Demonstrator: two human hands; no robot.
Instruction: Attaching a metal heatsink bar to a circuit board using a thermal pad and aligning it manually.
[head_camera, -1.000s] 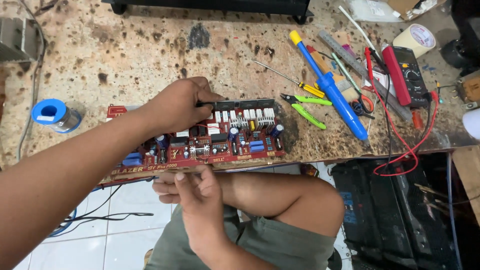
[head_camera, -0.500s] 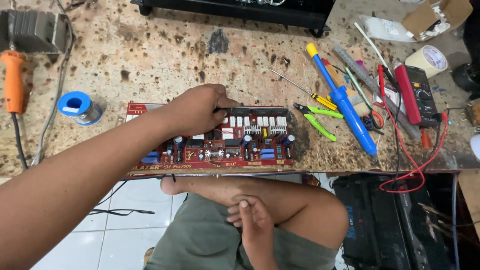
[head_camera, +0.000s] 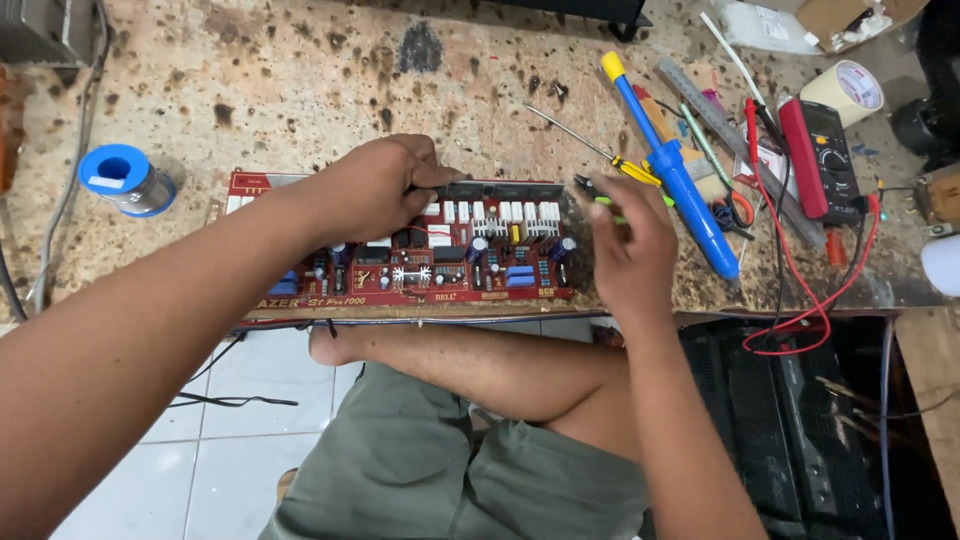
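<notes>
Fingers: left hand (head_camera: 375, 190) curls its fingertips down onto the black heatsink strip (head_camera: 505, 190) along the far edge of the red circuit board (head_camera: 400, 255); right hand (head_camera: 630, 245) has fingers bent at the green-handled cutters (head_camera: 600, 195), grip hidden.
Board: flat at the near edge of the speckled workbench (head_camera: 300, 80).
Nearby: blue desoldering pump (head_camera: 670, 170), multimeter (head_camera: 820, 160), blue solder spool (head_camera: 125, 178).

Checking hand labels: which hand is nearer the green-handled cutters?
Right. The right hand reaches the green-handled cutters; the left hand rests on the red circuit board, farther left.
</notes>
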